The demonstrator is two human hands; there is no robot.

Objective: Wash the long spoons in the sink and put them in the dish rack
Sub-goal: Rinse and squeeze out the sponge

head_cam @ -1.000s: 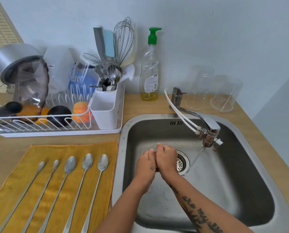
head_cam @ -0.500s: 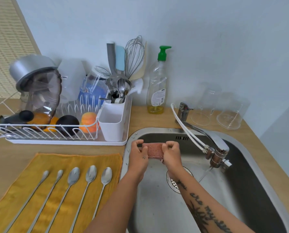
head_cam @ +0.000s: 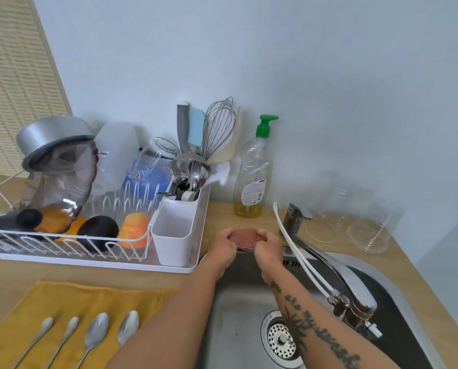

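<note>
Both hands hold a reddish mesh scrubbing pad [head_cam: 245, 237] at the back rim of the steel sink [head_cam: 238, 310]. My left hand [head_cam: 221, 245] grips its left end and my right hand [head_cam: 268, 249] grips its right end. Several long spoons [head_cam: 96, 334] lie side by side on a yellow cloth [head_cam: 62, 302] at the lower left; my left forearm covers part of the row. The white wire dish rack [head_cam: 70, 246] stands behind the cloth, with a white cutlery holder [head_cam: 173, 235] at its right end.
A soap bottle with a green pump [head_cam: 252, 177] stands behind the sink. The tap [head_cam: 337, 272] with a white hose reaches over the basin at the right. Two clear glass jugs [head_cam: 366, 230] stand at the back right. The rack holds pots, cups and utensils.
My hands lifted from low in the basin near the drain to the sink's back rim, and the mesh pad now shows between them. The view tilted upward.
</note>
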